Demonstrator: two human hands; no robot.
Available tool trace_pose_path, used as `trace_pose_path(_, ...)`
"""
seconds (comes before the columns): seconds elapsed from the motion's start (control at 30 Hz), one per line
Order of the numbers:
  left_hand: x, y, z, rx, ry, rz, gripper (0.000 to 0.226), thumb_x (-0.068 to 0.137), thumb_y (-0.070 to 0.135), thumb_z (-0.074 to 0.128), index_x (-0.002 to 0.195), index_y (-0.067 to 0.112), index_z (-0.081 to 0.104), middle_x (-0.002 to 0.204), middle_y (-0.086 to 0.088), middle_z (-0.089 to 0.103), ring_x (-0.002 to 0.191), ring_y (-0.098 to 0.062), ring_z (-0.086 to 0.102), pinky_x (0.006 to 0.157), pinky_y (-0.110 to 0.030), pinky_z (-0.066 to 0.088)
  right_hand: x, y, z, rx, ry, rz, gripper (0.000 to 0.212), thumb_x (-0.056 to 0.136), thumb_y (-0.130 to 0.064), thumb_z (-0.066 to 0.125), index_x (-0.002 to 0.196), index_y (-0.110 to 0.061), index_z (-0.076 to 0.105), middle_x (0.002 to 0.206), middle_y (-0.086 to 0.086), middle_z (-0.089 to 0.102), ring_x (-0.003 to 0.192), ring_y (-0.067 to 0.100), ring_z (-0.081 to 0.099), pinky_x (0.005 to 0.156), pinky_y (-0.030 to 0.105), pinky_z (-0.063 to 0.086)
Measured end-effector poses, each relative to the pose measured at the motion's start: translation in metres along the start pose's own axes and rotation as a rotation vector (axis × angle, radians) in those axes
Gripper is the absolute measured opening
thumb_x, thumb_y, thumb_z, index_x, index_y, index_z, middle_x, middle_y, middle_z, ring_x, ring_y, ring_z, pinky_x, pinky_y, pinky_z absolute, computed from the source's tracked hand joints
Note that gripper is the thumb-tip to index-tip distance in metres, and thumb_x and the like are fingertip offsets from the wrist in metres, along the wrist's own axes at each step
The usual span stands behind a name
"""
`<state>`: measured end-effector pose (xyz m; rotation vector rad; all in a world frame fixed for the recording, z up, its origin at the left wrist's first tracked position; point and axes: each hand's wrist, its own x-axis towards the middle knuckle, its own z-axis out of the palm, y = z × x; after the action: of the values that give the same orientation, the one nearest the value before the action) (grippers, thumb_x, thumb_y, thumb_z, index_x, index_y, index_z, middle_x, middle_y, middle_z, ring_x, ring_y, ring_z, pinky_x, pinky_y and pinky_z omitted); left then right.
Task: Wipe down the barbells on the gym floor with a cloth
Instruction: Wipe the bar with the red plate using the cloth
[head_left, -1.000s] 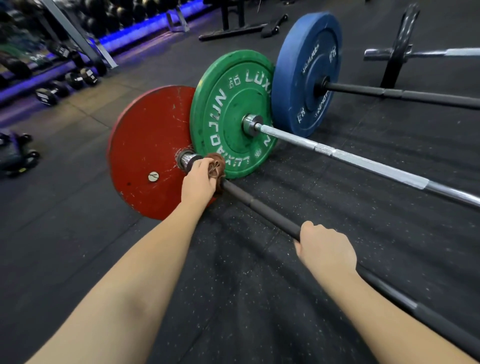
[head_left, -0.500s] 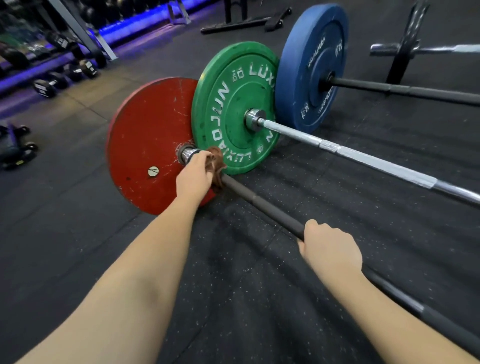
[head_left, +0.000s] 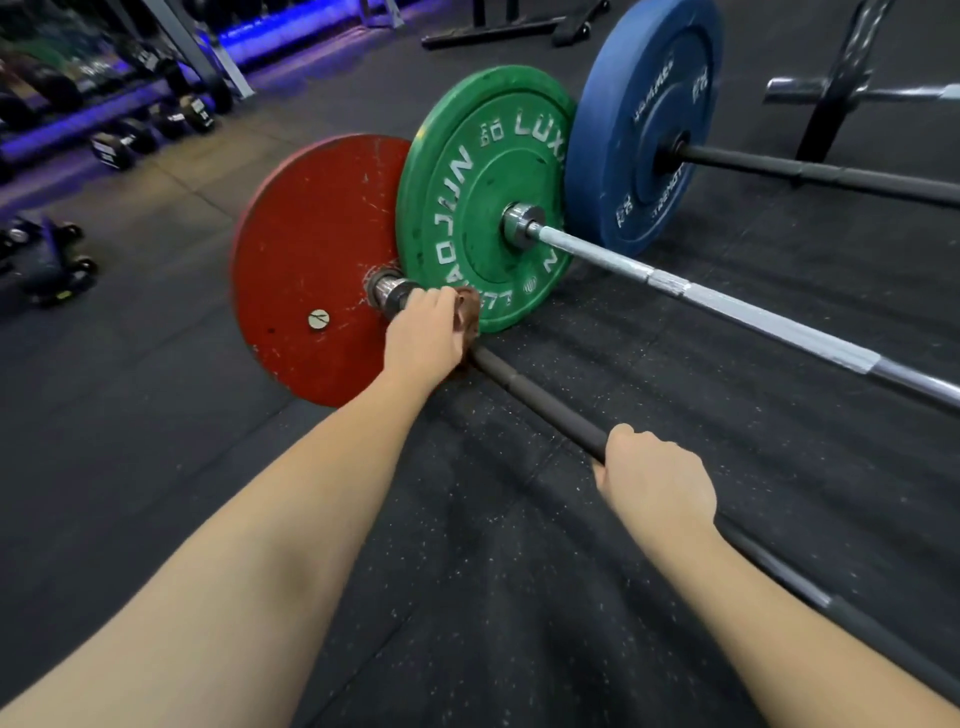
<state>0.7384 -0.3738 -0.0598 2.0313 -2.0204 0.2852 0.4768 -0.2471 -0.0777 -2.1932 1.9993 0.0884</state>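
Observation:
Three barbells lie side by side on the black rubber floor. The nearest has a dark bar (head_left: 540, 397) and a red plate (head_left: 306, 260). My left hand (head_left: 423, 338) presses a brown cloth (head_left: 467, 312) around this bar, right beside the steel collar (head_left: 389, 291). My right hand (head_left: 652, 475) grips the same bar further along. Behind it lie a silver bar (head_left: 727, 306) with a green plate (head_left: 478, 197) and a dark bar (head_left: 810, 174) with a blue plate (head_left: 644, 119).
A dumbbell rack with blue lighting (head_left: 119, 119) runs along the far left. A low black wheeled object (head_left: 44, 260) sits on the floor at left. Another barbell with a thin black plate (head_left: 836, 88) lies at the far right.
My left hand with the cloth has stayed at the collar end of the bar, shifting only slightly. My right hand keeps its grip. The camera has moved a little closer.

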Motion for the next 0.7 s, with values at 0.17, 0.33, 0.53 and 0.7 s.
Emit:
trace_pose_path(0.17,-0.03,0.041,-0.004,-0.109,-0.06,0.141,0.016,0.092,0.02,0.061,0.105,0.016,0.053,0.108,-0.002,0.059,0.109,-0.025,0.048,0.081,-0.036,0.046,-0.003,-0.001,-0.002,0.014,0.041,0.003,0.031,0.104,-0.045,0.048,0.092,-0.017,0.042,0.095,0.001,0.066,0.07,0.026,0.05,0.064,0.033,0.039)
trace_pose_path(0.33,-0.037,0.046,-0.005,-0.554,-0.037,-0.173,0.021,0.101,0.038,0.059,0.105,0.018,0.055,0.1,0.001,0.063,0.091,-0.017,0.058,0.077,-0.036,0.05,-0.005,0.0,-0.002,0.011,0.062,0.004,0.032,0.104,-0.047,0.048,0.093,-0.017,0.043,0.095,0.001,0.067,0.071,0.027,0.051,0.063,0.033,0.039)
trace_pose_path(0.53,-0.036,-0.003,0.011,-1.357,0.387,-1.279,0.044,0.102,0.046,0.057,0.128,0.01,0.053,0.117,-0.002,0.061,0.101,-0.03,0.065,0.092,-0.047,0.058,-0.003,0.0,0.0,0.005,0.04,0.008,0.034,0.105,-0.049,0.045,0.094,-0.018,0.042,0.085,-0.002,0.059,0.07,0.026,0.051,0.063,0.033,0.039)
trace_pose_path(0.7,-0.049,-0.048,0.078,-1.71,0.315,-1.384,0.025,0.106,0.03,0.052,0.12,0.013,0.065,0.128,-0.013,0.068,0.108,-0.037,0.069,0.088,-0.056,0.059,0.002,0.0,0.004,-0.013,0.005,0.005,0.034,0.105,-0.05,0.041,0.092,-0.018,0.04,0.068,-0.006,0.04,0.066,0.025,0.051,0.06,0.033,0.038)
